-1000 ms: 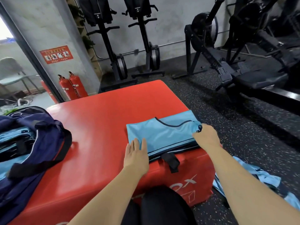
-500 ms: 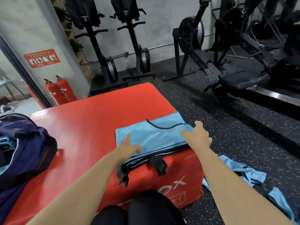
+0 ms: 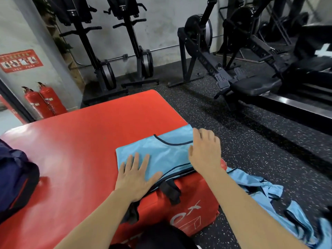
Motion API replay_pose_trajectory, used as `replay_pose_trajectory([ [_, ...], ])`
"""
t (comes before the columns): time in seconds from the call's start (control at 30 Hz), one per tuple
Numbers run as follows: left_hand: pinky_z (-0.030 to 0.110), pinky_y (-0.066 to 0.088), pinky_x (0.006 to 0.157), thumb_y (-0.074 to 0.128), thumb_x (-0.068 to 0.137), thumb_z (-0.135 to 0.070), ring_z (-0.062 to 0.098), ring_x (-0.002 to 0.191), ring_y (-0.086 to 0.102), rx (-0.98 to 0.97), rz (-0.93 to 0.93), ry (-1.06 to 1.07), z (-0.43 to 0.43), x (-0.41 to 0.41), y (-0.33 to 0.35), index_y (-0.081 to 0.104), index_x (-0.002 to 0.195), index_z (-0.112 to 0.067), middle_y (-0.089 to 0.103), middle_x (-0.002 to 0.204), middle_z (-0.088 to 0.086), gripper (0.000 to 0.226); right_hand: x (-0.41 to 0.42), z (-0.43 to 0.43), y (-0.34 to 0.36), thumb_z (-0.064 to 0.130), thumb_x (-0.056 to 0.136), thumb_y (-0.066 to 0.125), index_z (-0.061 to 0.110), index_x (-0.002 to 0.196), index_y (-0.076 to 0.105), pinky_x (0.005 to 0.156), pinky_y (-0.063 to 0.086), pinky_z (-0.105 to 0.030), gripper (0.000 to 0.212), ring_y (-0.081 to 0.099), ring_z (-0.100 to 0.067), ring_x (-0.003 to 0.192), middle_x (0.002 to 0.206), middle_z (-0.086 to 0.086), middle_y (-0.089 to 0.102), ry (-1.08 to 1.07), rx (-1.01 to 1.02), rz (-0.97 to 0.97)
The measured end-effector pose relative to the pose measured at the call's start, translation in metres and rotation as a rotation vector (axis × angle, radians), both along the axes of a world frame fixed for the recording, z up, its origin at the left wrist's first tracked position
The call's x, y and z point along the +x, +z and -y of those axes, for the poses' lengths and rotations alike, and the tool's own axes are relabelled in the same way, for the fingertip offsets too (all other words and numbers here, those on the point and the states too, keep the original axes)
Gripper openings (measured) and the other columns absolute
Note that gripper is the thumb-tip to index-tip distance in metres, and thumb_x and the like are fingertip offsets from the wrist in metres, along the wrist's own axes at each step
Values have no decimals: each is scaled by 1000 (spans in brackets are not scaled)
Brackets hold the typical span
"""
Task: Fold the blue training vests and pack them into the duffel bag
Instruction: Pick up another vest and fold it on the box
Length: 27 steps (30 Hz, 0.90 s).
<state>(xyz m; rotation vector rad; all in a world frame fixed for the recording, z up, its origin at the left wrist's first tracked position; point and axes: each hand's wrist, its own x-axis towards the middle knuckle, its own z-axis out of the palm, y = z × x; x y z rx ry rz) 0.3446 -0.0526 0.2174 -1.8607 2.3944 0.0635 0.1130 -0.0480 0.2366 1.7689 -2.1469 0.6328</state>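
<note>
Left hand (image 3: pixel 137 174) and right hand (image 3: pixel 204 151) lie open on the vest (image 3: pixel 161 150). It sits at the desk (image 3: pixel 80 150) edge, so a push could slide it off.

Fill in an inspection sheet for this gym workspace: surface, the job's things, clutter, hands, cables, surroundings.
Surface: red padded box, with a black strap on its near side.
Job's things: folded blue vest at the box's near right corner; navy duffel bag at the box's left end; loose blue vests on the floor, right.
Clutter: nothing seen.
Hands: left hand flat on the vest; right hand on its right end; neither grips.
Cables: nothing seen.
Surroundings: speckled floor, rowing machines, fire extinguishers, red wall sign.
</note>
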Motion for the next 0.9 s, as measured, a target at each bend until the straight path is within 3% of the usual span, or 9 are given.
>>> replay_pose_trajectory([
  [0.03,46,-2,121,-31,45,-91,26,150,-12,-4,1,6,0,0,-1,-8,154,-35,-10,164,5,125,12,1,-3,37,83,67,10,135,49,100,35,-47,61,46,-34,123,130,-15,53,147,59,-61],
  [0.1,47,-1,120,-30,45,-92,25,150,-12,-13,2,10,-1,0,-2,-9,154,-37,-11,164,4,124,31,1,-12,55,97,40,16,153,23,118,7,-51,70,14,-33,147,158,-19,22,296,352,-39],
  [0.13,48,-1,120,-30,44,-92,25,150,-12,-15,8,11,-1,0,-3,-9,153,-38,-11,163,3,124,32,2,-16,62,98,27,21,156,11,119,-4,-52,73,-1,-33,149,162,-16,5,257,484,9],
  [0.2,49,0,120,-29,44,-93,25,150,-13,-23,12,11,0,-1,-3,-9,153,-40,-11,163,3,123,23,4,-25,72,93,14,30,156,-1,117,-11,-55,78,-14,-35,148,162,-13,-12,136,577,66],
  [0.53,52,0,119,-8,57,-95,26,149,-15,9,-1,15,-2,0,0,-9,153,-39,-12,163,4,111,16,3,-25,84,83,9,39,153,-10,112,-13,-64,86,-22,-41,145,161,-8,-21,70,641,25],
  [0.8,52,-3,119,-10,55,-96,25,149,-15,18,18,19,-1,-4,9,-7,155,-33,-10,163,5,118,16,1,-25,83,83,6,38,152,-14,113,-10,-63,86,-21,-40,145,161,-8,-21,92,644,-8],
  [0.9,44,-9,120,-26,46,-93,17,149,-18,0,-57,-119,27,-19,15,-7,156,-24,-14,163,0,131,17,0,-27,85,80,3,39,152,-12,113,-11,-63,87,-21,-40,145,161,-8,-19,97,630,9],
])
